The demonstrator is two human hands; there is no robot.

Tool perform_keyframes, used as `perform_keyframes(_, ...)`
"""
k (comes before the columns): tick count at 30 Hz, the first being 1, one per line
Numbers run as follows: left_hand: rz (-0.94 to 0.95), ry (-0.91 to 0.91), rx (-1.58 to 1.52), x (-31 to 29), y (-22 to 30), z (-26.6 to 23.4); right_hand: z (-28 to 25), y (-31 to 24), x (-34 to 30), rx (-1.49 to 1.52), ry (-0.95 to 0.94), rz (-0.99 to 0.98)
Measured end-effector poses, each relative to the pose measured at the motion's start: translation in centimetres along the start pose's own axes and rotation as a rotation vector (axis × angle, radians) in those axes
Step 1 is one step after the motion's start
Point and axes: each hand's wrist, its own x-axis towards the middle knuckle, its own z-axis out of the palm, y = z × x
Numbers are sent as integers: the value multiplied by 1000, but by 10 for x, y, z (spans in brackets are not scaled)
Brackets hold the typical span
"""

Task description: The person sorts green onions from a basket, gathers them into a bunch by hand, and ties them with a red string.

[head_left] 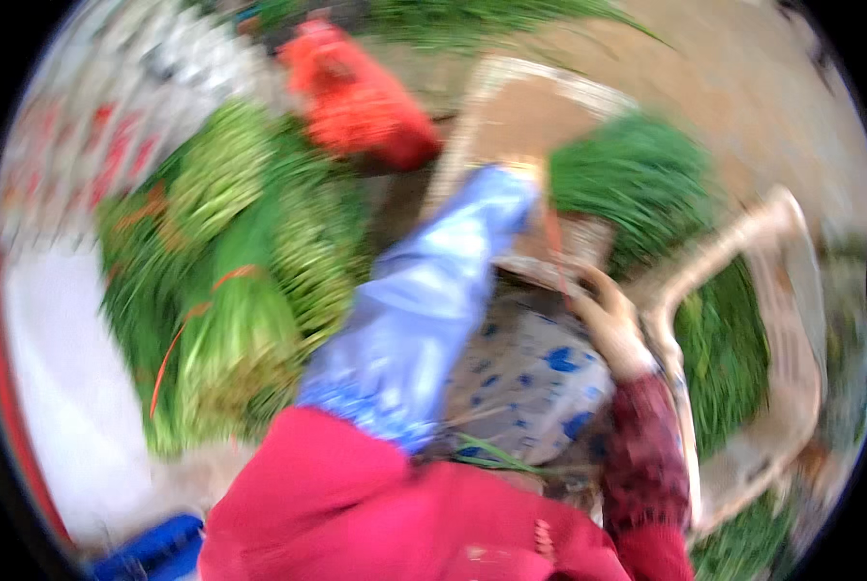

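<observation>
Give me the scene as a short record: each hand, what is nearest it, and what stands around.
Left hand: beside the pale end of a green leafy bundle; too blurred to tell its grip
Right hand: at the lower end of a red-orange strip; grip unclear
Under bundle, partly: shallow box
Far left: banded green bundles
Upper left: red bag
Right: pale crate holding greens

The left forearm (pixel 409 305), sleeved in blue, extends diagonally forward and to the right; the left hand cannot be made out beyond the cuff. The right forearm (pixel 648 445) points forward, the right hand (pixel 614 327) nearer the body, fingers bent.
</observation>
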Motion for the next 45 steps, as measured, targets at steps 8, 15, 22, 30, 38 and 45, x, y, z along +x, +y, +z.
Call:
perform_keyframes(8,-28,150,49,26,124,19,-27,104,-164,232,449,258)
perform_keyframes(15,-11,-88,-400,16,112,-37,-12,128,-147,167,415,279)
perform_keyframes(22,-48,-294,-2242,-14,142,-83,-19,147,-132,165,449,243)
perform_keyframes(30,538,8,-2911,-75,47,-285,-21,137,-142,190,423,273)
perform_keyframes(38,607,1271,-2319,-237,-161,-377,-12,140,-147,334,485,359)
perform_keyframes(45,440,1594,-2061,-393,-348,-353,-30,184,-146,269,443,258)
